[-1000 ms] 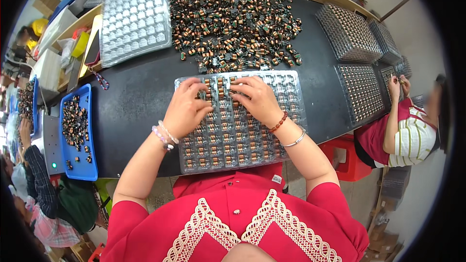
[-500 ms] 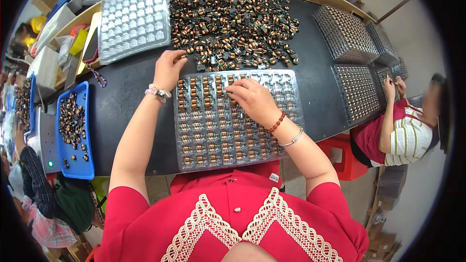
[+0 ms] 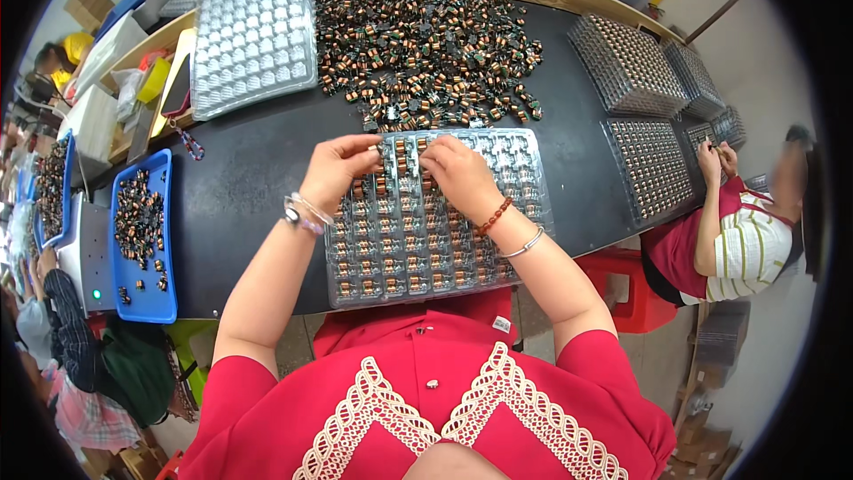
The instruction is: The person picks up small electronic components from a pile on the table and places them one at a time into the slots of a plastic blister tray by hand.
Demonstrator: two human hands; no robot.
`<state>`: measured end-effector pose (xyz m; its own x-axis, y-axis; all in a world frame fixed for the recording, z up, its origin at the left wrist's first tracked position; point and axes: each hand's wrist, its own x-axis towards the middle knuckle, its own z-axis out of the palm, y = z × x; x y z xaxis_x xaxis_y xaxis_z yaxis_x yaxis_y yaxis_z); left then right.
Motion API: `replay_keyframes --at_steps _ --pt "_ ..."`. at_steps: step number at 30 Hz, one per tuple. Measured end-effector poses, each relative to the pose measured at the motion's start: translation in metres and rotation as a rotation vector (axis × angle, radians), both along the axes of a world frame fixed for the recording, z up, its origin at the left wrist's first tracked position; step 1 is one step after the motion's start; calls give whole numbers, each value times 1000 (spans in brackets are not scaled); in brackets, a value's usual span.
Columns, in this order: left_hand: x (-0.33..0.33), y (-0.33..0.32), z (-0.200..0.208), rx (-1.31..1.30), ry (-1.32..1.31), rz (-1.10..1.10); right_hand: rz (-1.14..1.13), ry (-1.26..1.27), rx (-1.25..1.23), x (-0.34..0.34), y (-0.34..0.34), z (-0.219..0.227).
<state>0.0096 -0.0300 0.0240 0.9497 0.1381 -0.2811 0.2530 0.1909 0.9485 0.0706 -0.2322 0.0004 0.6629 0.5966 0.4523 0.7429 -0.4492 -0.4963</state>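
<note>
A clear plastic tray [image 3: 526, 169] with rows of pockets lies before me. Small copper-wound coils [image 3: 388, 251] fill most of its left and middle pockets, while pockets on the right side look bare. Over the tray's upper left part, my left hand [image 3: 342, 171] is closed, thumb and fingers pinched together. My right hand [image 3: 459, 180] is also closed, its fingertips down at the upper middle pockets. What either pinch holds is too small or covered to make out. Just beyond the tray spreads a large heap of loose coils [image 3: 426, 40].
A stack of clear trays [image 3: 253, 36] stands at the far left. Left of me is a blue bin [image 3: 160, 307] with loose coils. Filled trays [image 3: 653, 169] and tall tray stacks [image 3: 626, 62] sit on the right, beside a co-worker [image 3: 742, 244]. Other people are at the left.
My left hand has come from the heap's near edge rightward and down over the tray, now close to my right hand. The right hand has shifted only slightly.
</note>
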Motion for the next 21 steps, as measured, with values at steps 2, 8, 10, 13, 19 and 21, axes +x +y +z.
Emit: replay_keyframes --at_steps 2,8,10,13,19,21 --pt "-5 -6 -13 265 -79 -27 -7 175 30 5 -1 1" --pt "-11 -30 -13 1094 -456 -72 70 470 47 3 -7 18" --pt "-10 -34 -19 1126 -415 -72 89 469 45 4 -10 22" --pt "-10 -38 -21 1150 -385 -64 129 389 47 7 -15 16" --pt "5 -37 -9 1200 -409 -115 115 -59 -109 2 -14 11" --pt "30 -19 -14 1147 -381 61 93 -80 -196 2 -12 15"
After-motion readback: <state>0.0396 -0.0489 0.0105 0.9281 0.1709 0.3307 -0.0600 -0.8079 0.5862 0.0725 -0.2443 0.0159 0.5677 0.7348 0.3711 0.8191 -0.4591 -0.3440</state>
